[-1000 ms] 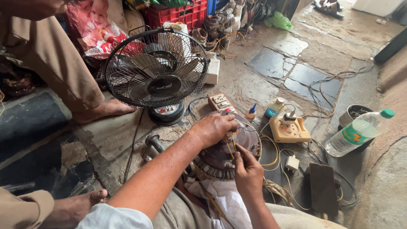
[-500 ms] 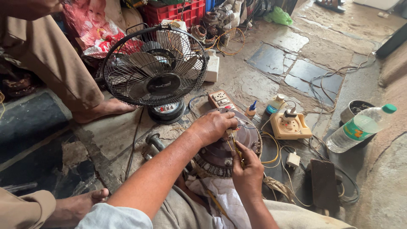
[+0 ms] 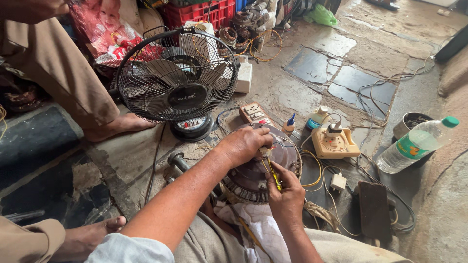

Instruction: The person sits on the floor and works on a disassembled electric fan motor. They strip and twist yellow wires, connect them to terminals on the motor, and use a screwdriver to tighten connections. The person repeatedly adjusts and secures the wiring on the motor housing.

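While the round dark metal fan motor [image 3: 258,168] is resting on the person's lap over the stone floor [image 3: 312,87], the left hand [image 3: 246,143] is pressing closed fingers onto its wiring and the right hand [image 3: 287,195] is pinching a thin yellow-handled tool [image 3: 274,176], needing steady aim next.

The fan motor [image 3: 258,168] lay on the floor [image 3: 302,92] before the person, with the left hand [image 3: 246,143] on top of it and the right hand [image 3: 287,195] at its near right edge. Behind it to the left stood the table fan [image 3: 178,80]. The socket box [image 3: 335,142] sat just right of the motor, the water bottle [image 3: 417,143] lay farther right, and the crate [image 3: 204,12] stood behind the fan.
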Action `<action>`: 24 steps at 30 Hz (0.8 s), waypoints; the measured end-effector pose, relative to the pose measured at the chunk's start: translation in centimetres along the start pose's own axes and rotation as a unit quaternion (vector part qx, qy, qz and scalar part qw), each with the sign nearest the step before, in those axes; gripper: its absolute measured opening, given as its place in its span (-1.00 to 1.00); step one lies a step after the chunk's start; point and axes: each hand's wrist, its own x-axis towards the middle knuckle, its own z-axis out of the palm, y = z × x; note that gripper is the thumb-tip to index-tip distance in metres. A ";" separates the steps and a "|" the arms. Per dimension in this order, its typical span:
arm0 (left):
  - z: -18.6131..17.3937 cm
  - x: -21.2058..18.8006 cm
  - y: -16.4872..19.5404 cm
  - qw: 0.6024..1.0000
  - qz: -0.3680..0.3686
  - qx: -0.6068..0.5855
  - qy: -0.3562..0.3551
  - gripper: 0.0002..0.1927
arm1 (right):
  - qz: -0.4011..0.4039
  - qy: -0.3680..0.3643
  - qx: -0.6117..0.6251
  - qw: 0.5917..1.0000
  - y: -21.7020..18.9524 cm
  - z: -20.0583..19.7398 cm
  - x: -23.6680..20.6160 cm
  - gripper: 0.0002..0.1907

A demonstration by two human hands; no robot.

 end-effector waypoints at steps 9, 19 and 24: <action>0.1 0.0 0.0 1.000 0.000 0.001 0.005 -0.54 | 0.077 -0.048 -0.027 0.996 0.4 -0.3 0.9 -0.67; 0.0 0.0 0.1 1.000 0.000 0.002 -0.015 -0.49 | 0.010 -0.051 -0.066 0.996 -1.7 -1.6 1.7 -0.72; -0.2 0.1 0.2 1.000 -0.011 0.009 -0.028 -0.50 | -0.006 -0.036 -0.066 0.997 -0.9 -1.0 1.2 -0.64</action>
